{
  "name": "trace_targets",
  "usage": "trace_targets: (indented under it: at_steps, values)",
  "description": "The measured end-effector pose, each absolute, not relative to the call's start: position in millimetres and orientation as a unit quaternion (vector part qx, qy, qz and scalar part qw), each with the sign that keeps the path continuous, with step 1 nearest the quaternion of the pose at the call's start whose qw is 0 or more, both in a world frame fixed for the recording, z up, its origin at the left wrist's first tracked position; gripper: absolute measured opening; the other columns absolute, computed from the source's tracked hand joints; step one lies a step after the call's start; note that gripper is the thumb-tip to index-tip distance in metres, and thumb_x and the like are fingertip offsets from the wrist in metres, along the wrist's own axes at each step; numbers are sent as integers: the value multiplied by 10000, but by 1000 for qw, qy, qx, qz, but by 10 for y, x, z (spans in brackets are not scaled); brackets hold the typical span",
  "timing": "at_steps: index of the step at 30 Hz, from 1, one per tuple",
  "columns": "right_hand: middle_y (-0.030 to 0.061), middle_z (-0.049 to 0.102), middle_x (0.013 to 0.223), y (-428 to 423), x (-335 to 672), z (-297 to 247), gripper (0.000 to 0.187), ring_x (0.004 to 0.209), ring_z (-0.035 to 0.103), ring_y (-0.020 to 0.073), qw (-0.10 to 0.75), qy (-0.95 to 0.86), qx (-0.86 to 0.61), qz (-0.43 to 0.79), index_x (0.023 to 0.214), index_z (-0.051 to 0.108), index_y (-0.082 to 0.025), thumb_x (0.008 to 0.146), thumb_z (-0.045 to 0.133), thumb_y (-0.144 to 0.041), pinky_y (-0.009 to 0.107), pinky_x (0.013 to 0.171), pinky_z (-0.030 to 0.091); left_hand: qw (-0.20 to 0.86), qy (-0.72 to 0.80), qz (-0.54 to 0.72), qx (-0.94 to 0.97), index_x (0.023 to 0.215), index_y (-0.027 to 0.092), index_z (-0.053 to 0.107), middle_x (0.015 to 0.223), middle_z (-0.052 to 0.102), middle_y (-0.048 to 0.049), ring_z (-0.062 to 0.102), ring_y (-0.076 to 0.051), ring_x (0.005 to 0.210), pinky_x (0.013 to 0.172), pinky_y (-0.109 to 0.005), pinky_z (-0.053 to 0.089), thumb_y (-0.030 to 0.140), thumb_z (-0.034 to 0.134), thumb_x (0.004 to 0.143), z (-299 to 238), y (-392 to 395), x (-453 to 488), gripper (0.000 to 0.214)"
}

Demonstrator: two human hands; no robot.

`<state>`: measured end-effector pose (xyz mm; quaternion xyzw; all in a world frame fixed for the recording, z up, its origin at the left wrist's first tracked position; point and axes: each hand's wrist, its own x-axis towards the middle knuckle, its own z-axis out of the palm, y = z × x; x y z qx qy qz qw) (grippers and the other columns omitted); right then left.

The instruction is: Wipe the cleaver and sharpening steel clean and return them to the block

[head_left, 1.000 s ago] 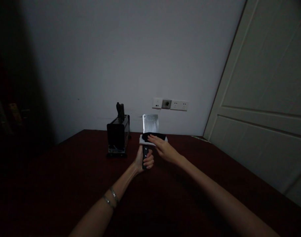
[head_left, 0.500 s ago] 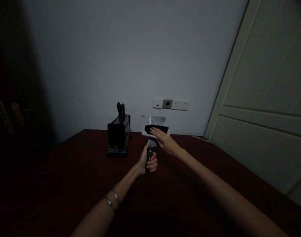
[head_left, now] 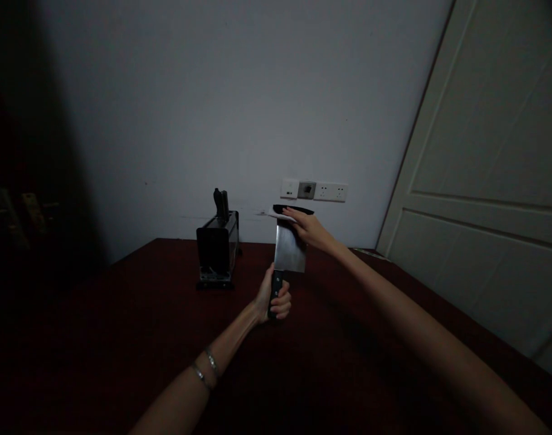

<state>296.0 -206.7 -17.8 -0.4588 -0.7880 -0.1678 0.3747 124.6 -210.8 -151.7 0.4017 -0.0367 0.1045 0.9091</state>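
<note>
Cleaver (head_left: 291, 251): upright above table (head_left: 167, 326), handle (head_left: 277, 283) gripped in curled left hand (head_left: 263, 300). Cloth (head_left: 294, 208): at top of blade (head_left: 288, 257), held by nearly flat right hand (head_left: 314, 231); slid up from handle end, suggesting full wiping stroke.

There's 1 cleaver (head_left: 290, 249), 1 pad (head_left: 298, 208), 1 knife blk. (head_left: 214, 254), 2 bracelets (head_left: 211, 361), 4 wall plts. (head_left: 323, 191)

Dim light: the far wall (head_left: 203, 103) looks dull grey, the left edge blurry black, the near tabletop (head_left: 276, 374) deeply shadowed.
</note>
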Motion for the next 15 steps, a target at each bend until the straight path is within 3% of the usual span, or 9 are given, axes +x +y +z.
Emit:
trace_targets:
  at_steps: [6,9,15]
  values:
    - [90,438,1344,-2412,2687,-653,472,1283,325,173,311,-848,-411,-124,1295,412,-199,840,378,-75,447,1046,312,909,-51,124,395,436,168,402,285,267,55,190,-60,227,262,-183,278,679,183,802,-1556,-2016,1231,665]
    - [97,402,1369,-2604,2555,-898,541,1294,301,153,280,-875,-386,-87,1322,365,-190,809,358,-18,431,1048,315,905,-50,147,397,454,168,409,289,249,65,170,-58,230,264,-179,274,587,254,841,-1587,-1987,1235,591]
    - [80,412,1364,-2429,2794,-640,510,1279,334,172,296,-864,-393,-107,1319,374,-222,837,361,-58,457,1035,328,910,-38,114,398,435,171,389,285,269,57,192,-62,226,264,-184,270,689,213,791,-1556,-2067,1261,653]
